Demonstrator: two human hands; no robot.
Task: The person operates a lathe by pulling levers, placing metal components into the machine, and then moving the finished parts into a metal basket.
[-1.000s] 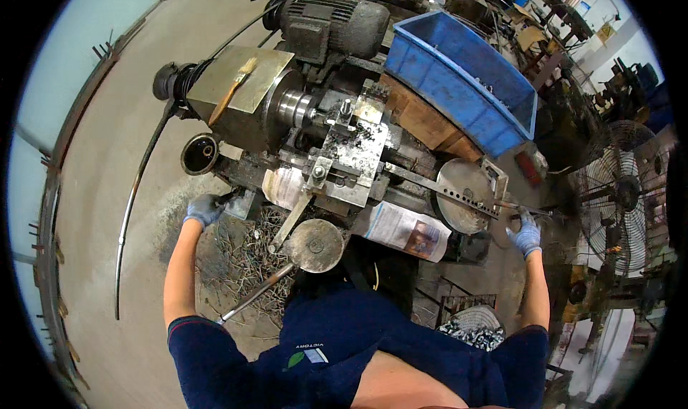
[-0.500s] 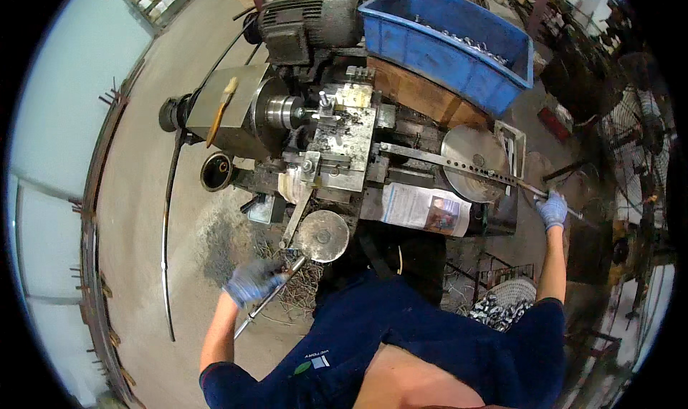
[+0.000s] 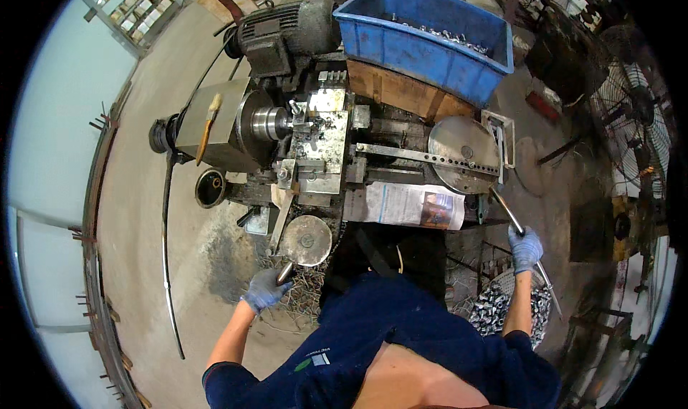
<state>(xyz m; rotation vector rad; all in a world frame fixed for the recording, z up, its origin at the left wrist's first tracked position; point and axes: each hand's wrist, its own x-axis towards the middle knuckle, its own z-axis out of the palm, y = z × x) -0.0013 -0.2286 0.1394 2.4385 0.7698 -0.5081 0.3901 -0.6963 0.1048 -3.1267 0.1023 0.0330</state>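
Note:
My left hand (image 3: 265,291), in a bluish-grey glove, is closed round a metal lever handle (image 3: 285,273) beside a small round metal disc (image 3: 308,238) at the front of a lathe-like machine (image 3: 320,147). Off to the right, my gloved right hand (image 3: 525,248) grips a long steel lever rod (image 3: 507,210). That rod slants from a large round plate (image 3: 466,151), which a flat bar with holes (image 3: 430,157) crosses. A shiny cylindrical chuck (image 3: 269,124) sits at the machine's left; whether it holds a part is too small to tell.
A blue bin (image 3: 423,47) with small metal parts stands behind the machine, near a motor (image 3: 287,36). A brush (image 3: 209,129) lies on the metal housing. Newspaper (image 3: 405,205) covers the front ledge. A basket of metal parts (image 3: 494,308) stands low right, a fan (image 3: 634,122) far right.
My right hand has come nearer my body, swinging its rod down with it. My left hand has shifted slightly right, and its handle now stands at a steeper angle. The whole view has shifted a little.

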